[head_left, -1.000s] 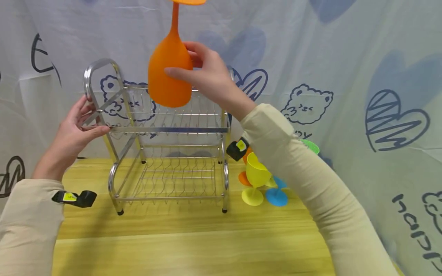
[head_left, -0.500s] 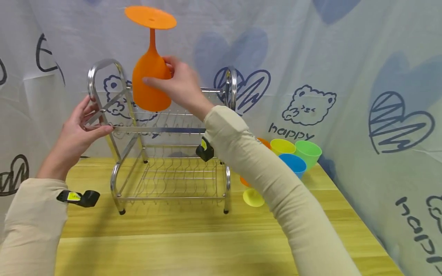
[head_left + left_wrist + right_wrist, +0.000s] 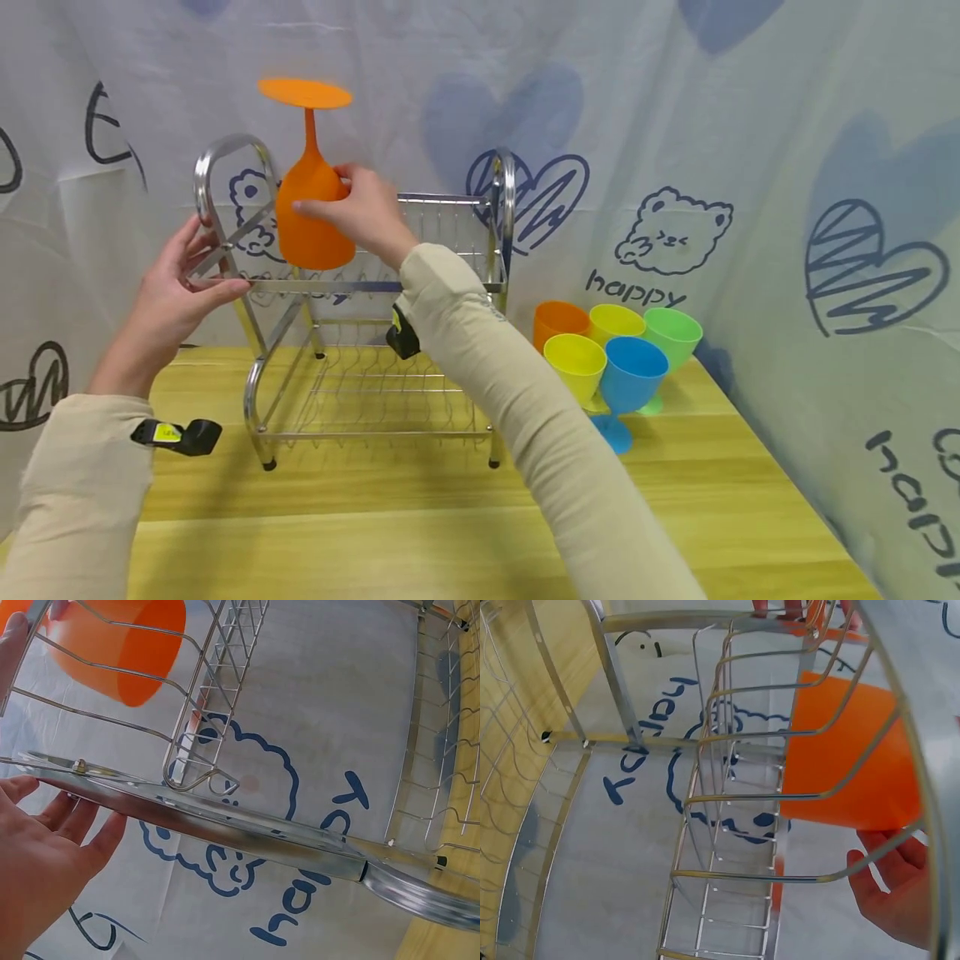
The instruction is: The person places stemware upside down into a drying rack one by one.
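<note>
In the head view, my right hand (image 3: 367, 212) holds an orange plastic goblet (image 3: 315, 243) by its bowl, thumb in front and fingers behind. The goblet is upside down, foot on top, over the left part of the upper tier of a two-tier metal dish rack (image 3: 330, 286). Through the wires in the right wrist view, the goblet's bowl (image 3: 847, 757) shows at the upper tier; whether its rim touches the wires I cannot tell. My left hand (image 3: 167, 292) grips the rack's left side frame, thumb on the front rail. Its fingertips touch the side tube (image 3: 195, 821) in the left wrist view.
Right of the rack, several goblets stand upright close together: orange (image 3: 557, 321), two yellow (image 3: 573, 365), green (image 3: 675, 329) and blue (image 3: 633, 375). The rack stands on a wood-grain table (image 3: 450, 542). A printed curtain (image 3: 645, 108) hangs behind and at the sides.
My right hand has moved left and down with the upside-down orange goblet, towards the upper tier. The goblets at the right have come out from behind the right arm. My left hand keeps its grip.
</note>
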`<act>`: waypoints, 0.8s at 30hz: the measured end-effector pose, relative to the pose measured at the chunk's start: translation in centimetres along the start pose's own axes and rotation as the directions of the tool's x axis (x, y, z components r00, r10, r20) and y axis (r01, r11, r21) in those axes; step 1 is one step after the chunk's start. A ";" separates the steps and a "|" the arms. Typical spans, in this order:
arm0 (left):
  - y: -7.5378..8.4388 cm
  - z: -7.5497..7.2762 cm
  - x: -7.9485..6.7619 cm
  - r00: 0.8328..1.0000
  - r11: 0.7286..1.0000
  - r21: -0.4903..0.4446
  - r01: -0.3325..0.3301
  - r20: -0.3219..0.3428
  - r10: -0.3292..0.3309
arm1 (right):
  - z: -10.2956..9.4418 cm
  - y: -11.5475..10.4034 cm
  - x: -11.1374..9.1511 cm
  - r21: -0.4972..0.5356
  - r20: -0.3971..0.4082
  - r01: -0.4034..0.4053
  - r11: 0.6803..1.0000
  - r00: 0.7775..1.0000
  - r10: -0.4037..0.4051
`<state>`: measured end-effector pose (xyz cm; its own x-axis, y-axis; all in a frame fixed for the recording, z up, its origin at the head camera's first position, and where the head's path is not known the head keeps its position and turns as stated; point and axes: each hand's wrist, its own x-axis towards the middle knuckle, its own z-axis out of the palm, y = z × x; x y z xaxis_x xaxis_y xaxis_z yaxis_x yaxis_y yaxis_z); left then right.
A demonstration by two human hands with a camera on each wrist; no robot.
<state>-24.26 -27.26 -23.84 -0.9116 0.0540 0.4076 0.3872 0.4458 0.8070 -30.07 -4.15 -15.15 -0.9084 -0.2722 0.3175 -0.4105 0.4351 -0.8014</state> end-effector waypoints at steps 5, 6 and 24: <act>-0.1 0.1 0.1 1.000 1.000 -0.027 0.007 0.008 -0.007 | 0.6 0.3 0.3 -0.038 0.019 -0.018 0.999 1.000 0.018; -0.1 0.1 0.2 1.000 0.999 -0.032 0.006 0.007 -0.006 | 0.8 0.4 0.4 -0.046 0.026 -0.018 0.999 0.999 0.019; -0.2 0.1 0.1 1.000 0.998 -0.061 -0.011 0.003 0.011 | 3.5 -0.2 0.9 -0.236 0.133 -0.011 0.972 0.990 0.043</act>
<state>-24.45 -27.22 -24.04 -0.9076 0.0615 0.4153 0.4049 0.3900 0.8270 -30.54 -7.54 -16.48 -0.9066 -0.3649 0.2120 -0.4079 0.6286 -0.6622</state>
